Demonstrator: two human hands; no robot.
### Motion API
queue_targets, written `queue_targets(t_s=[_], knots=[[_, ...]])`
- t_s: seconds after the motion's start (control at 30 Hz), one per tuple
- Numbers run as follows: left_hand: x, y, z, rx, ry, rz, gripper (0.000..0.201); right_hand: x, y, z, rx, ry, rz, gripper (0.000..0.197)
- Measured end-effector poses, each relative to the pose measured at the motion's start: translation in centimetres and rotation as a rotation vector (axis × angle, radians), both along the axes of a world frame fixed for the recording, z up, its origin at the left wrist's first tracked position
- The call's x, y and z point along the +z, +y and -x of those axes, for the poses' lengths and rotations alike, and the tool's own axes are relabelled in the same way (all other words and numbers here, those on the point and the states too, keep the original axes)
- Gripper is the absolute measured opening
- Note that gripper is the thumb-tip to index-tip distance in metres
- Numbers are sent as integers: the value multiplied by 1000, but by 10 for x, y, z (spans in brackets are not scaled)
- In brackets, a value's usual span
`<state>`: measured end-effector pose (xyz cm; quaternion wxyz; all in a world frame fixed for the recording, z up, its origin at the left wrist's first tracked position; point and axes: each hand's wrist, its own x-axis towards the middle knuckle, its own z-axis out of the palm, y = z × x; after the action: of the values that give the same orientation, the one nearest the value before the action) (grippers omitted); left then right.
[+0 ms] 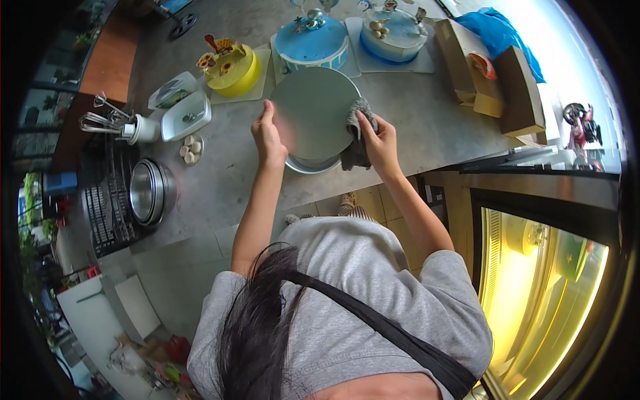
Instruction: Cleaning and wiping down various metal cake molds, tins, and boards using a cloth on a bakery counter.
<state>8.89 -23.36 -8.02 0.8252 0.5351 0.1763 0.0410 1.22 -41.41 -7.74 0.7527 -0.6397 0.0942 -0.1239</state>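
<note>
A flat, round grey metal disc [315,110] is held up in front of me, tilted. My left hand [268,139] grips its left edge, the thumb up along the rim. At the opposite edge my right hand [381,145] pinches a dark grey cloth [359,130], which is folded over the disc's rim and hangs down below it. Under the disc the curved lower part of a round silver pan [313,167] shows near the front edge of the counter. The rest of that pan is hidden by the disc.
Behind the disc stand a yellow cake [235,75], a blue cake [311,41] and a white-and-blue cake [393,39]. Nested steel bowls [152,192], a white tray [187,117] and a whisk container [144,129] are left. An open cardboard box [460,67] stands right.
</note>
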Motion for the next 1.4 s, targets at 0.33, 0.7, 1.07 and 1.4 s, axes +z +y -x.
queue_targets(t_s=[0.33,0.7,1.07,1.4], knots=[[-82,20,-15,-170,-123,-1362,42,-63,-138,27,-511,218,-209,33],[-149,8,-3,-163,-329,-1439,28,-127,-104,39,-64,570,-108,34],[-118,14,24,-473,-371,-1601,35,-162,-51,41,246,590,-66,26],[-36,298,9,257,-166,-1851,31,-178,27,84,593,696,813,38]])
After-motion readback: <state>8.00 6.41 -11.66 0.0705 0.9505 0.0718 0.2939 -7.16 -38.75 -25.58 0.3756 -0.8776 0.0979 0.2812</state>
